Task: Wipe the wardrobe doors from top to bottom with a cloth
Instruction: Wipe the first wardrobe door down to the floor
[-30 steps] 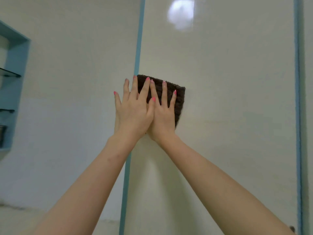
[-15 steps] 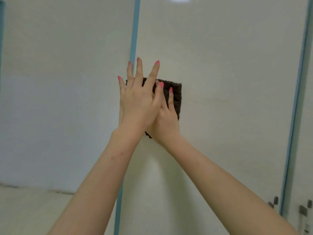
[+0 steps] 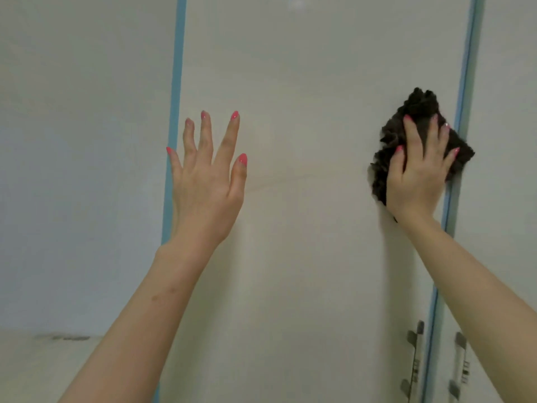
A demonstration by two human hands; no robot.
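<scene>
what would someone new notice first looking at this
The crumpled dark brown cloth, pressed under the right hand against the pale glossy wardrobe door near its right blue edge strip. Then the left hand, fingers spread, empty, by the door's left edge.

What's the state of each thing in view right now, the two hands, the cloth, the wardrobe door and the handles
left hand: open, fingers spread, holding nothing, by the door's left edge.
right hand: spread flat, pressing the cloth against the door.
cloth: dark, bunched, pinned at the door's right edge.
wardrobe door: closed, glossy, faint horizontal streak across the middle.
handles: two metal ones at lower right, untouched.
</scene>
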